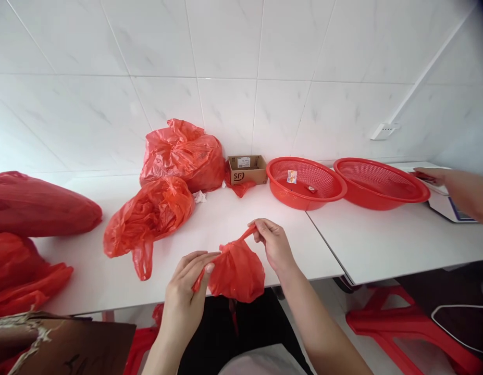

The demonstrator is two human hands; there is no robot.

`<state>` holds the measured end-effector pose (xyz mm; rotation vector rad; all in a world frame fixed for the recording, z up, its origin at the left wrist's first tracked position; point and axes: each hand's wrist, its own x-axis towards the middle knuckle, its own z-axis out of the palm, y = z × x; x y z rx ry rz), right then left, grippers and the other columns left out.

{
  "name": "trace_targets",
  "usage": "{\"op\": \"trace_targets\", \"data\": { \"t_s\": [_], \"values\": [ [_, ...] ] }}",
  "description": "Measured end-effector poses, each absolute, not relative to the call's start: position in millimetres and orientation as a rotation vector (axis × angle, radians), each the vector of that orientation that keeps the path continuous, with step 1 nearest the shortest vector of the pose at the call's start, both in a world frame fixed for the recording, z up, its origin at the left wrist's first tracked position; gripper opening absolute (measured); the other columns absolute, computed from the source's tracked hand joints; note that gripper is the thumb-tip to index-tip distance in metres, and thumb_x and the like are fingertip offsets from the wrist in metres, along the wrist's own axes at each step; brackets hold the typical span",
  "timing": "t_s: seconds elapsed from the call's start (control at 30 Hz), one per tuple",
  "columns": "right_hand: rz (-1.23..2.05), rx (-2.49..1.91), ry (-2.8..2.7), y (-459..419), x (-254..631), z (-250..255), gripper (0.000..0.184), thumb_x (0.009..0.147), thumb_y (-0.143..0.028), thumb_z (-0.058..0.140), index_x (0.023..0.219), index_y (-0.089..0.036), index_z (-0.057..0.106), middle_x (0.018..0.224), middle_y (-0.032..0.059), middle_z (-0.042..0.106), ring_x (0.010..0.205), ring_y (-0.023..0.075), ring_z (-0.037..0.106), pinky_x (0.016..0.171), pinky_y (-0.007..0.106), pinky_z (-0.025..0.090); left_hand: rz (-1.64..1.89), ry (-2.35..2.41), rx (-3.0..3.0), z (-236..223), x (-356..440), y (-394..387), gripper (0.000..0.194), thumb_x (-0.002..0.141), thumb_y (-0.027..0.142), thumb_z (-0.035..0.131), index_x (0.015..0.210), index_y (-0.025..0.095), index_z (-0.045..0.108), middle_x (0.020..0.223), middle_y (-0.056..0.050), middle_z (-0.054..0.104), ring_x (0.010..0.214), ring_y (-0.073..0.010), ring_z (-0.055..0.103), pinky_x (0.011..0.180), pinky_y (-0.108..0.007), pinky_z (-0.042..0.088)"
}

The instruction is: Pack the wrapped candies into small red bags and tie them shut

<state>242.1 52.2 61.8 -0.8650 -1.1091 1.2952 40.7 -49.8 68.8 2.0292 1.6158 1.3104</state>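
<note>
A small filled red plastic bag (237,273) hangs at the front edge of the white table (233,219). My left hand (186,297) pinches one of its handles at the lower left. My right hand (274,242) pinches the other handle and pulls it up and to the right. Both hands are closed on the handles, which stretch away from the bag's top.
Two more red bags (147,219) (182,153) lie behind, with further red bags (34,208) at the left. A small cardboard box (247,169) and two red mesh baskets (306,182) (382,182) stand by the wall. Another person's hand (432,176) reaches over a scale (448,203). Red stools (405,323) are below.
</note>
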Motion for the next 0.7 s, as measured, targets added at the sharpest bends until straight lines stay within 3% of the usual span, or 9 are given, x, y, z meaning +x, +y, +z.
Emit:
{"op": "trace_targets", "data": {
  "t_s": [0.17,0.27,0.33,0.4,0.5,0.6,0.7],
  "values": [
    [1.279,-0.957,-1.008,77,248,54,0.036,0.078,-0.052,0.068,0.073,-0.017,0.072,0.056,-0.0033,0.049,0.051,0.0085,0.039,0.051,0.026,0.030,1.223,1.519,1.899,69,23,-70,0.026,0.096,0.032,0.048,0.084,0.026,0.071,0.129,-0.004,0.065,0.126,-0.0252,0.049,0.099,-0.039,0.044],
    [1.334,-0.932,-1.079,67,243,63,0.034,0.080,-0.049,0.068,0.077,-0.016,0.073,0.059,-0.0009,0.056,0.052,0.0090,0.042,0.053,0.026,0.033,1.285,1.334,1.640,72,31,-69,0.038,0.097,0.039,0.044,0.074,0.023,0.069,0.140,-0.004,0.058,0.139,-0.0276,0.038,0.110,-0.042,0.036],
    [1.355,-0.883,-1.188,56,238,76,0.029,0.084,-0.046,0.066,0.080,-0.018,0.073,0.063,0.0005,0.061,0.055,0.0097,0.046,0.057,0.026,0.037,1.348,1.226,1.437,75,42,-59,0.040,0.097,0.045,0.042,0.083,0.023,0.073,0.133,-0.006,0.063,0.137,-0.0282,0.041,0.113,-0.043,0.032],
    [1.375,-0.816,-1.324,46,232,91,0.025,0.087,-0.042,0.064,0.082,-0.019,0.073,0.065,0.0009,0.065,0.058,0.0104,0.050,0.060,0.026,0.041,1.370,1.195,1.218,76,54,-45,0.042,0.096,0.050,0.042,0.099,0.023,0.074,0.120,-0.009,0.070,0.128,-0.0286,0.052,0.110,-0.044,0.037],
    [1.422,-0.732,-1.462,41,224,105,0.022,0.088,-0.039,0.063,0.082,-0.020,0.072,0.065,0.0003,0.066,0.062,0.0118,0.055,0.063,0.027,0.044,1.316,1.219,1.068,77,69,-27,0.042,0.090,0.052,0.055,0.115,0.022,0.071,0.110,-0.008,0.073,0.113,-0.0270,0.062,0.104,-0.041,0.043],
    [1.439,-0.712,-1.473,45,217,106,0.022,0.088,-0.038,0.063,0.080,-0.020,0.071,0.065,-0.0004,0.064,0.063,0.0120,0.057,0.062,0.026,0.045,1.206,1.151,1.104,78,77,-17,0.043,0.081,0.045,0.070,0.116,0.020,0.072,0.108,-0.009,0.074,0.109,-0.0268,0.064,0.099,-0.038,0.046],
    [1.412,-0.725,-1.392,52,214,100,0.022,0.090,-0.039,0.061,0.085,-0.020,0.070,0.068,-0.0003,0.064,0.064,0.0123,0.058,0.063,0.027,0.046,1.213,1.127,1.059,75,80,-12,0.038,0.078,0.042,0.074,0.108,0.018,0.075,0.097,-0.009,0.076,0.098,-0.0246,0.067,0.089,-0.033,0.051]
  ]
}}
